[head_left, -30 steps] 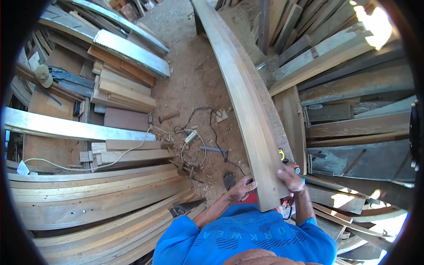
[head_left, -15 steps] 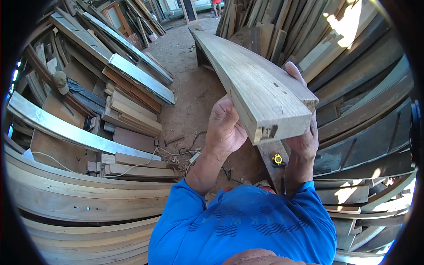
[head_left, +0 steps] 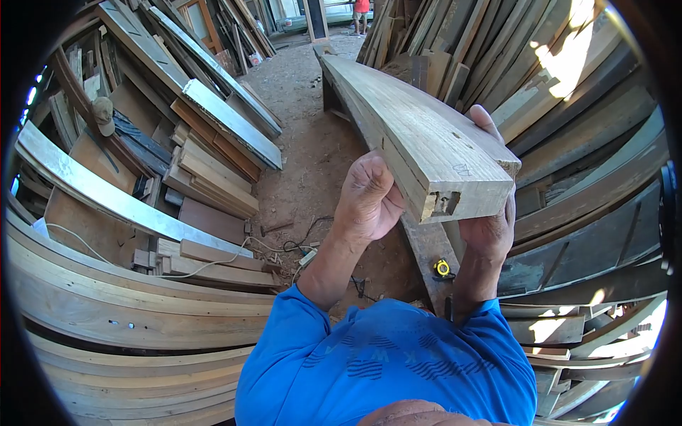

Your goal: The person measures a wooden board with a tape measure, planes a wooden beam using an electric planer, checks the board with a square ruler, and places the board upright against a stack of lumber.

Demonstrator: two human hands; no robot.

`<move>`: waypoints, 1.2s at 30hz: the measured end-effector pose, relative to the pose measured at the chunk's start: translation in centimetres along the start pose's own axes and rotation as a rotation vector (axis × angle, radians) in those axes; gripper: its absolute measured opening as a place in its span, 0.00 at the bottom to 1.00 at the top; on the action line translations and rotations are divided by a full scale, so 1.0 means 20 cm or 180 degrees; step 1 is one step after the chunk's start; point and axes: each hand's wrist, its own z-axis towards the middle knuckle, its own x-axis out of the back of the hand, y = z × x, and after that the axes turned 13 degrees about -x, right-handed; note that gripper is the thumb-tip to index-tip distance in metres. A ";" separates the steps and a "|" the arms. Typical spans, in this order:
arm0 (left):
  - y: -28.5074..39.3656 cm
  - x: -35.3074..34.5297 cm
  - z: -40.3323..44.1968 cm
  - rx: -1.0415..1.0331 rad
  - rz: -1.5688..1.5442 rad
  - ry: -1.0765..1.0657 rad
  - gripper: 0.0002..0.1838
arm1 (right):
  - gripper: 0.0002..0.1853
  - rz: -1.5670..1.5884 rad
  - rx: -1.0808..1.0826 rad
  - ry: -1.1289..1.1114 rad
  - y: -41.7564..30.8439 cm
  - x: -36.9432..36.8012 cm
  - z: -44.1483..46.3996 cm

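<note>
A long, thick wooden board [head_left: 426, 128] stretches away from me, its near end raised before my chest. That end face has a small rectangular notch [head_left: 446, 204], and there are a few holes and a pencil-like mark on the upper face. My left hand [head_left: 369, 195] grips the board's left edge near the end, its fingers partly hidden underneath. On the other side my right hand [head_left: 490, 231] holds the right edge from below, one digit showing above it. A yellow tape measure [head_left: 442, 268] lies on a narrow plank [head_left: 424, 248] below the board.
Stacked timber [head_left: 213, 174] lines the left side, with a cap [head_left: 103, 113] hanging there. More planks [head_left: 582, 135] lean along the right. A hammer [head_left: 277, 228] and a cable [head_left: 312, 231] lie on the dirt floor [head_left: 298, 142]. A person [head_left: 361, 14] stands far ahead.
The board's near end and both hands sit slightly further right in view, and the end face shows a little more squarely. Both hands keep their hold. The view has shifted a little.
</note>
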 end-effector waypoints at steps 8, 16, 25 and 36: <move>-0.15 -0.12 0.06 0.0278 -0.0857 0.0950 0.70 | 0.59 -0.0192 -0.0238 -0.0077 0.08 -0.02 -0.14; -0.14 0.05 -0.05 0.0823 -0.2072 0.0516 0.67 | 0.53 -0.3341 -0.0049 -0.0571 -0.18 0.15 -0.22; -0.10 -0.05 0.14 0.0703 -0.0096 0.1046 0.67 | 0.32 -0.2322 0.1321 0.0416 0.15 -0.02 -0.26; -0.09 -0.02 0.22 0.0735 0.0292 0.0927 0.67 | 0.20 -0.1402 0.1142 0.0693 0.12 -0.13 -0.13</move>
